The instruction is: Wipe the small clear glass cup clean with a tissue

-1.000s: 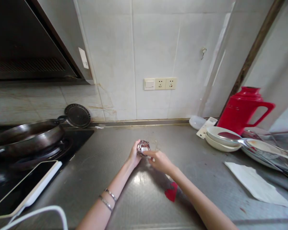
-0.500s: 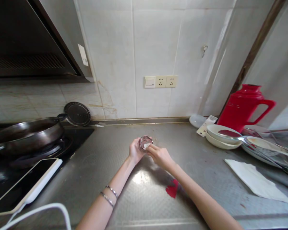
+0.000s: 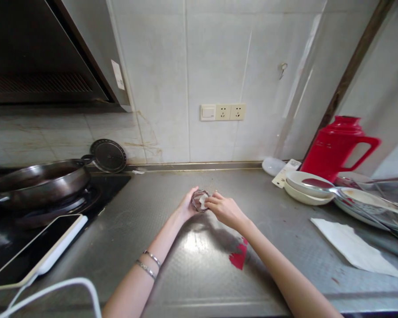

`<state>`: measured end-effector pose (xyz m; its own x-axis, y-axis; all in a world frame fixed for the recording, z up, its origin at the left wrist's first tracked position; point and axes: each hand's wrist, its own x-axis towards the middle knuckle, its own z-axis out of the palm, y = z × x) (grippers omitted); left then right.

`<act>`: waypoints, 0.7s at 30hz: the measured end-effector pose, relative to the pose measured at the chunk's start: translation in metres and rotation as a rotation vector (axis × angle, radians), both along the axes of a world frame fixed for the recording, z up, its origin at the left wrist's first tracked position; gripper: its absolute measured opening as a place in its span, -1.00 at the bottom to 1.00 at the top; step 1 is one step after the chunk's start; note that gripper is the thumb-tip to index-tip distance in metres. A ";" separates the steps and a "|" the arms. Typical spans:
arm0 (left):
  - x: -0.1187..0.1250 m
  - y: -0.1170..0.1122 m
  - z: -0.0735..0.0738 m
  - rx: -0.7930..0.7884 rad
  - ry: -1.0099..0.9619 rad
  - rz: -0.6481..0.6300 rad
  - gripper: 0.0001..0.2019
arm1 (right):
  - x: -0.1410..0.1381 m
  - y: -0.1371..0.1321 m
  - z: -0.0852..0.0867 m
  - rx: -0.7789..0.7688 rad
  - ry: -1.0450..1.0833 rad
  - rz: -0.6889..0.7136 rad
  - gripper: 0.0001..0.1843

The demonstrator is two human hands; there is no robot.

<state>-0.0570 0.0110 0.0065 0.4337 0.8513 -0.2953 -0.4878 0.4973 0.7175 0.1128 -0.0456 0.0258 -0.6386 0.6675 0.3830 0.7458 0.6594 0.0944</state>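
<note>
Cupping the vessel from nine o'clock, the left hand likely steadies it. The right hand pinches a white scrap.

Cup holding paper.
Glossy cup is showing its round mouth; small white paper is sitting inside, right of centre.

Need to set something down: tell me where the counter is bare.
Bare counter lies between the hob and left hand, and between the right hand and bowls. Crowded: right end around the red flask, and the hob under the pan.
</note>
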 end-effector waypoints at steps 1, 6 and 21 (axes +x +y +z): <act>0.001 0.000 0.000 0.013 -0.011 0.040 -0.69 | -0.002 -0.001 -0.001 -0.014 0.016 -0.025 -0.76; 0.007 -0.003 -0.003 0.087 -0.092 0.154 -0.67 | -0.021 -0.007 -0.013 -0.133 0.121 -0.114 -0.63; 0.009 -0.015 -0.003 0.202 -0.321 0.085 -0.66 | -0.019 -0.005 -0.014 -0.092 0.056 -0.108 -0.74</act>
<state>-0.0478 -0.0043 0.0036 0.4022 0.9153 0.0218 -0.7370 0.3096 0.6008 0.0942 -0.0506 0.0115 -0.5404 0.7650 0.3502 0.8153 0.5789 -0.0065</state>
